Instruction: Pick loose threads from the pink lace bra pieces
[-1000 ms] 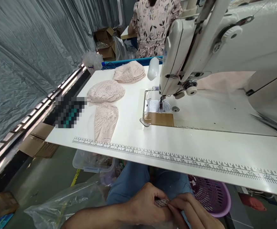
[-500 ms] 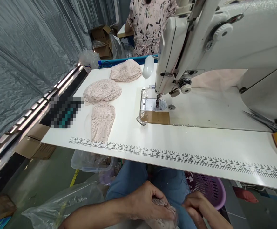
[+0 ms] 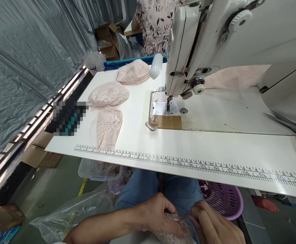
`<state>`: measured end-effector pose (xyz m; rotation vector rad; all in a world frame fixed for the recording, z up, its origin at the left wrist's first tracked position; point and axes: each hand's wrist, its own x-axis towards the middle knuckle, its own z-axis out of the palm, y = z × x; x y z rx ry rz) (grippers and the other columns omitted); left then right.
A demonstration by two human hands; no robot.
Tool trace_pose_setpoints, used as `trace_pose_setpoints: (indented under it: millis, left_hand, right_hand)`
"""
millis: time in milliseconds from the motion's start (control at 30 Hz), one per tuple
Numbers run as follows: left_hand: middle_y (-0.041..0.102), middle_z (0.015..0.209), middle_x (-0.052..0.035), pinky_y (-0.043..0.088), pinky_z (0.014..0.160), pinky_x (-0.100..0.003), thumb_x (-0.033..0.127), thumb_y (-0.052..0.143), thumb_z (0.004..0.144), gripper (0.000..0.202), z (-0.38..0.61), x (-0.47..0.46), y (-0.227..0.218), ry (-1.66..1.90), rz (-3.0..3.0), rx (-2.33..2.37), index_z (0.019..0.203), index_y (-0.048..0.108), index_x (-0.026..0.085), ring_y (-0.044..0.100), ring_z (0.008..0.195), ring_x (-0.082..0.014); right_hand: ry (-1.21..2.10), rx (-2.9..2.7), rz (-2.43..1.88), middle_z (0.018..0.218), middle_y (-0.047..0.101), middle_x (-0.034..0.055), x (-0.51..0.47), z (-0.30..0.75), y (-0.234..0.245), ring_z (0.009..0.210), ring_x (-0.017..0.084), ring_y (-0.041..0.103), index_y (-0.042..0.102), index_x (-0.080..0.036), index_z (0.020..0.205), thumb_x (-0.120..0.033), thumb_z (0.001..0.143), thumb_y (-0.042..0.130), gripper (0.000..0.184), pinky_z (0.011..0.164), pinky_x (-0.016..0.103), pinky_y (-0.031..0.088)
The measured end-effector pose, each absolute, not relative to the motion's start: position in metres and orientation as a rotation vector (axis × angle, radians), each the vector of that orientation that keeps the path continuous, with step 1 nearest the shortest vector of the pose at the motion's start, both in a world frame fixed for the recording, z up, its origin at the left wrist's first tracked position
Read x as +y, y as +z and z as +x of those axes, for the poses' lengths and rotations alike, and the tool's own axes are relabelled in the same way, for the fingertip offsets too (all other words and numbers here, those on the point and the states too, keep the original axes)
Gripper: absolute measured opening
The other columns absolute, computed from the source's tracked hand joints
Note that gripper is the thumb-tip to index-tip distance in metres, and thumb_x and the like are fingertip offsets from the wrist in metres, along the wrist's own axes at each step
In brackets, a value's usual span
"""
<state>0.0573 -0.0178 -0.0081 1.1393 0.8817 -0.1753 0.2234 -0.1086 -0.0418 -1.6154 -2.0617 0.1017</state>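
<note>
Resting low over the lap, below the near edge of the white table (image 3: 214,149), the left hand (image 3: 160,215) curled its fingers around a pink lace piece (image 3: 178,227), holding it fast. The right hand (image 3: 213,225) lay just beside it, fingers bent with their tips at the lace's edge; whether they pinched it could not be told. More lace cups (image 3: 108,96) lay on the table left of the sewing machine (image 3: 214,44), and a purple basket (image 3: 226,203) stood underneath.
</note>
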Motion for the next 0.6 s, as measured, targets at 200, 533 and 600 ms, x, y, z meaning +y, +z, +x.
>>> trace_pose_setpoints:
  millis: [200,533,600]
  left_hand:
    - [0.04,0.051,0.0063,0.022,0.043,-0.02,0.037,0.077,0.053,0.031,0.058,-0.018,-0.006,-0.196,1.057,0.879,0.06,0.06,0.012,0.032,0.05,-0.0055]
    - [0.028,0.047,0.0074,0.021,0.044,-0.02,0.03,0.068,0.067,0.035,0.059,-0.018,-0.01,-0.113,1.529,0.778,0.048,0.043,0.014,0.03,0.048,-0.0039]
    - [0.026,0.046,0.0076,0.021,0.044,-0.02,0.029,0.069,0.067,0.037,0.058,-0.018,-0.012,-0.096,1.564,0.772,0.047,0.041,0.014,0.029,0.046,-0.0033]
  right_hand:
    - [0.054,-1.877,-1.852,0.064,0.059,0.0016,-0.116,0.259,-0.067,0.048,0.014,0.06,0.047,-0.02,0.08,-0.034,0.098,0.033,0.027,0.039,0.021,0.039]
    - [1.293,-1.638,-1.446,0.08,0.06,0.001,-0.104,0.236,-0.037,0.072,0.015,0.061,0.056,-0.025,0.088,-0.04,0.094,0.045,0.02,0.061,0.019,0.047]
    - [1.348,-1.586,-1.416,0.065,0.051,-0.0035,-0.1,0.234,-0.035,0.058,0.012,0.051,0.049,-0.023,0.073,-0.041,0.093,0.046,0.028,0.052,0.019,0.039]
